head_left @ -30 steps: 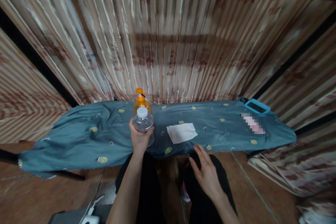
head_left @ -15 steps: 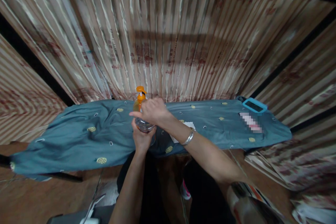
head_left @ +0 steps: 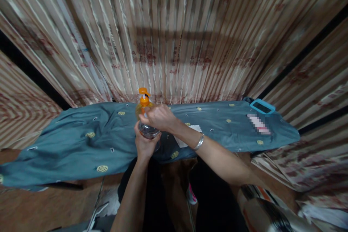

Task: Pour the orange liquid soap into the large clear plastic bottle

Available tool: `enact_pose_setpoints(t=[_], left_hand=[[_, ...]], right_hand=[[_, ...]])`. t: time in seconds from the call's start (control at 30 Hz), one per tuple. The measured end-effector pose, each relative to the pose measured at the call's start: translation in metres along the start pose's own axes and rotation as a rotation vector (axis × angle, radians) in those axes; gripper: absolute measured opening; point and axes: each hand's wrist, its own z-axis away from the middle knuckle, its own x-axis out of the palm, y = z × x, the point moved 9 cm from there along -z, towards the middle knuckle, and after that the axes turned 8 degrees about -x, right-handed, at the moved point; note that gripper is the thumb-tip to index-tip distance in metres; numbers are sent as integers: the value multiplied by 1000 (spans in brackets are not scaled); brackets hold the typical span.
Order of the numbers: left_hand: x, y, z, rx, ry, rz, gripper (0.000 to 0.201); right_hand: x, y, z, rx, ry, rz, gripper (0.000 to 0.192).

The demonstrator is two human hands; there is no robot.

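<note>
A clear, rounded plastic bottle (head_left: 148, 131) is in my left hand (head_left: 145, 145), whose fingers wrap round its side from the near left. Over the bottle's top, my right hand (head_left: 160, 116) is closed, hiding the neck and whatever cap is there. Just behind both hands stands a pump bottle (head_left: 144, 102) with an orange head and yellowish contents, partly covered by the right hand. A white piece of paper (head_left: 189, 136) lies right of the bottle, partly under my right forearm.
A blue-green patterned cloth (head_left: 67, 145) covers the long table. At its right end are a blue-framed device (head_left: 262, 106) and a blurred pinkish item (head_left: 259, 124). A striped curtain (head_left: 174, 50) hangs behind, between dark frame bars.
My right hand has turned a little on the bottle's top, its thumb now drawn in rather than pointing left. More of the pump bottle shows. The view has shifted slightly.
</note>
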Motion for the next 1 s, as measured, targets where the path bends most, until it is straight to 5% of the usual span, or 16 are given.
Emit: enact_pose_setpoints(t=[0.37, 0.53, 1.0], left_hand=[[4, 3, 0, 0, -33, 21, 88], [2, 1, -2, 15, -13, 58, 90], [2, -2, -3, 11, -21, 50, 90]], right_hand=[[-4, 6, -2, -84, 110, 29, 51], [-19, 7, -2, -34, 77, 4, 48], [-13, 10, -5, -131, 14, -85, 55]])
